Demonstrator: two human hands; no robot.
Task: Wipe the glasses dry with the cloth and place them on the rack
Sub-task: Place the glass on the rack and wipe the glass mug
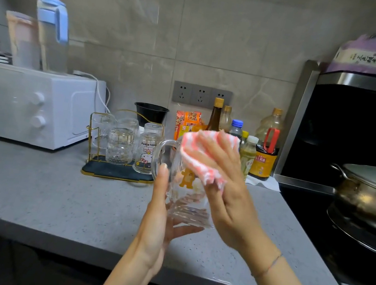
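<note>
A clear glass mug with a handle and an orange figure printed on it is held above the counter in front of me. My left hand grips it from the left and below, thumb up along its side. My right hand presses a pink-and-white striped cloth against the mug's upper right side and rim. Behind, a gold wire rack on a dark tray holds several upturned glasses, one with a cartoon cat print.
A white microwave with jugs on top stands at the left. Sauce and oil bottles line the wall at the right. A stove with a lidded steel pot is at the far right. Grey counter lies in front.
</note>
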